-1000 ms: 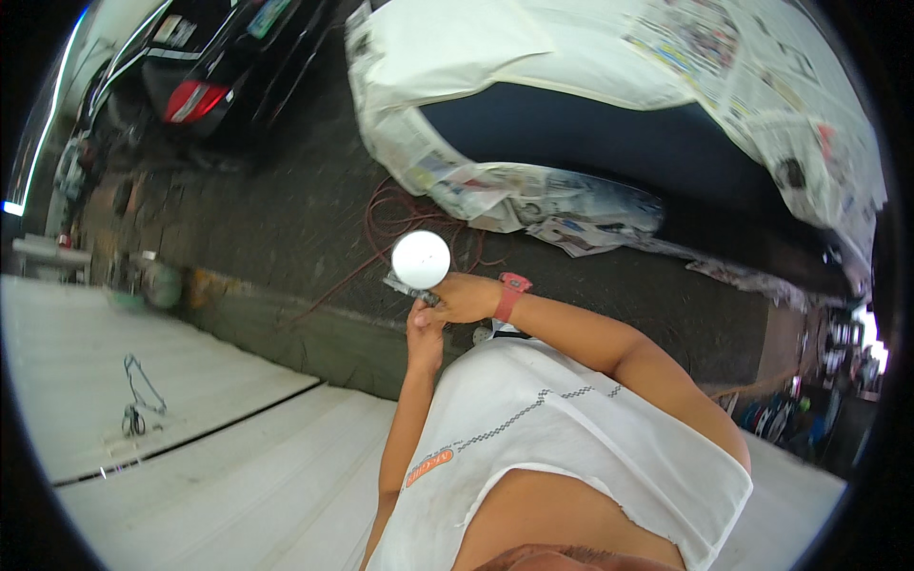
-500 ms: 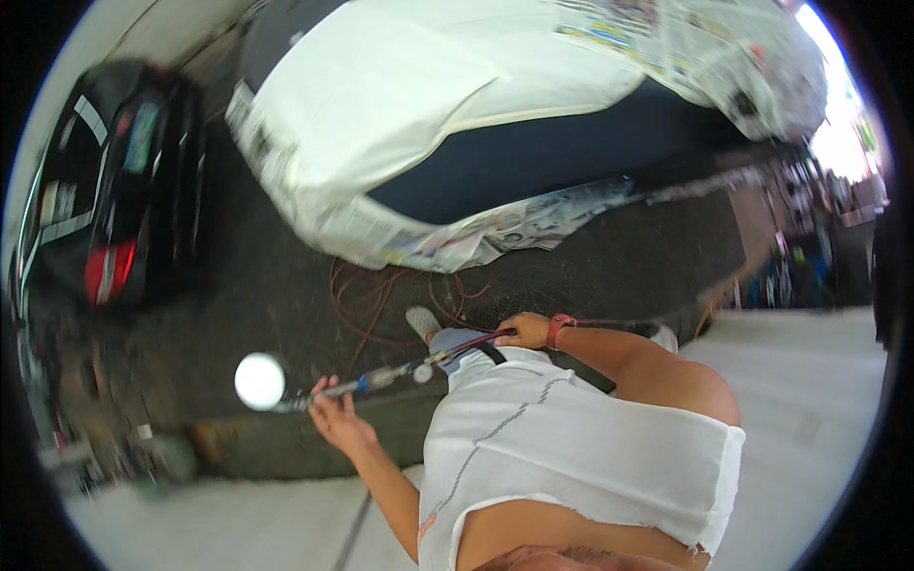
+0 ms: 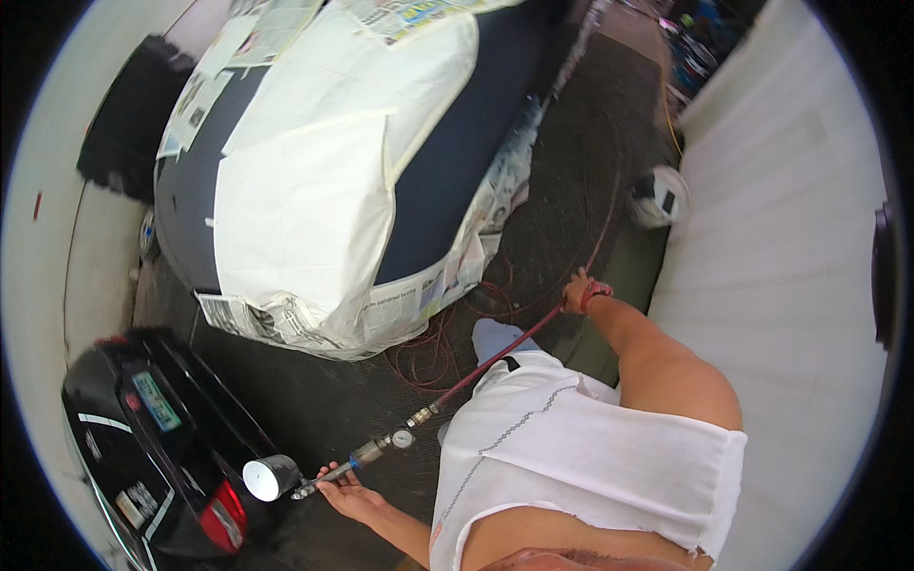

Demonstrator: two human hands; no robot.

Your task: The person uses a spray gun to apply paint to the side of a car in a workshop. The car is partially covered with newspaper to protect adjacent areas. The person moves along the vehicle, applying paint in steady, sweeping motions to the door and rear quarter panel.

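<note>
A paint spray gun with a white-topped cup is held out at the lower left by my left hand, whose fingers are closed round it. A pressure gauge and brass fittings join the gun to a red air hose. That hose runs across in front of my body to my right hand, which is closed on it. From there it trails away along the floor. Ahead lies a dark car body, masked with white paper and newspaper.
A black car with a red tail light stands at the lower left, close to the gun's cup. Loops of red hose lie on the dark floor near my feet. A white bucket stands by the pale wall on the right.
My view has swung round, so the masked car sits further left and the wall fills the right side. My right hand has moved out along the hose, away from the gun.
</note>
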